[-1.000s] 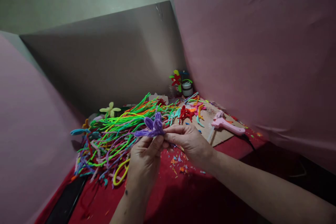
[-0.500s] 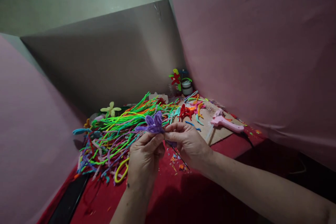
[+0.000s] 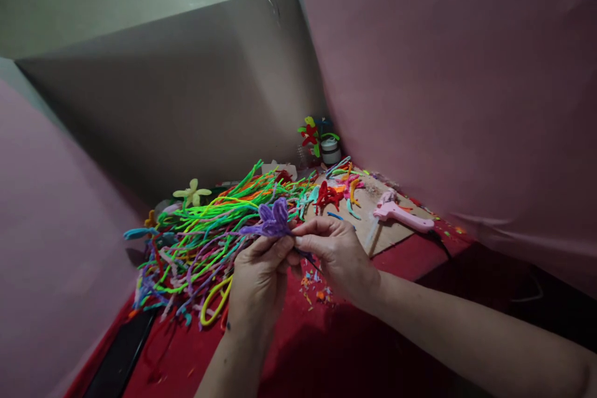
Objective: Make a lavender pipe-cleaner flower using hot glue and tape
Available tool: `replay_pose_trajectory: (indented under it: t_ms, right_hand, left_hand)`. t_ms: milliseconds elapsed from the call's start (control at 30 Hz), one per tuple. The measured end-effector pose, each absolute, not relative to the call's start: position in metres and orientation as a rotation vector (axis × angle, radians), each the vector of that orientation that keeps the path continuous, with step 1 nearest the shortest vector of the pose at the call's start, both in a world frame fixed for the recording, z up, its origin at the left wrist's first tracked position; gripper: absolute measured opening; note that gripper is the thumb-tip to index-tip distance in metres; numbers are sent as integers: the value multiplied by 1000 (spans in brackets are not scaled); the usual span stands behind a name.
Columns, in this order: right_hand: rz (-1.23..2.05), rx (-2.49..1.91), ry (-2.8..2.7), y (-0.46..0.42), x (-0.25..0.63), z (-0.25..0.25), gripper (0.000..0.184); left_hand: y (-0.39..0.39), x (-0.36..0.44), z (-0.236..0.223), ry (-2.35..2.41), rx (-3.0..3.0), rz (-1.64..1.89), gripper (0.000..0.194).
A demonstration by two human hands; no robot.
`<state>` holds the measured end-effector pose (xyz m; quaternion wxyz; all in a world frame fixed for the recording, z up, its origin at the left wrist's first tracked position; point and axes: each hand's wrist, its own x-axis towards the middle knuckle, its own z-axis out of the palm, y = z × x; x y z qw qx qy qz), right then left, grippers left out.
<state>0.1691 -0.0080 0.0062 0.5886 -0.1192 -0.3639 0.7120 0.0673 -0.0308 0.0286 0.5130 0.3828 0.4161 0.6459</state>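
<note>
A purple pipe-cleaner flower with looped petals is held up in front of me, over the red cloth. My left hand pinches the base of the flower between thumb and fingers. Close against it, my right hand is closed, thumb and forefinger pinching the same base from the right side. A thin dark stem runs from the flower down toward my right palm, partly hidden by the fingers. Behind the hands spreads a large heap of coloured pipe cleaners, mostly green, yellow, orange and purple.
A pink glue gun rests on a tan board at the right, near red flower pieces. A pale yellow flower stands at the heap's back left. Farther back is a white jar. Scraps litter the red cloth.
Both hands stay at the flower's base. My right hand has shifted slightly right, and less of the dark stem shows below it. The view has tilted slightly.
</note>
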Motion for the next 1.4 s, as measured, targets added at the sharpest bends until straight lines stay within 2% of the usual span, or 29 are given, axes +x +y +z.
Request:
replay_pose_trajectory:
  t_ms: [233,400,500,600,700,800,933,1100,1167,1400]
  right_hand:
    - [1697,-403,-885,3,173,4,19]
    - [1722,-411,-1187,33,197,16,16]
    - [1367,-589,-1441,55,217,16,14]
    - [1081,-838,-1965,61,231,1,11]
    - [521,-898,-2365,50,235,-20,38]
    - [327,-942,-2537,39,235,-33,55]
    - [439,-977,-2475,41,238,-31,49]
    - [1009,-817,-2005,57,234,-15,56]
    - [1130,-709,-1871,61,225,-9,59]
    - [1021,-569,-1898,67,187,2,62]
  left_hand:
    - [-26,69,24,983,925,1564,15]
    - [-18,54,37,961,872,1575,17]
    - [-9,35,49,1004,834,1609,14]
    - [0,17,58,979,866,1447,9]
    - [9,9,57,954,887,1291,4]
    - [17,8,47,917,893,1198,2]
    - [27,7,31,939,813,1189,8]
    - [31,7,18,988,756,1208,16]
    - [30,8,15,960,744,1232,16]
    - [32,3,10,787,613,1422,16]
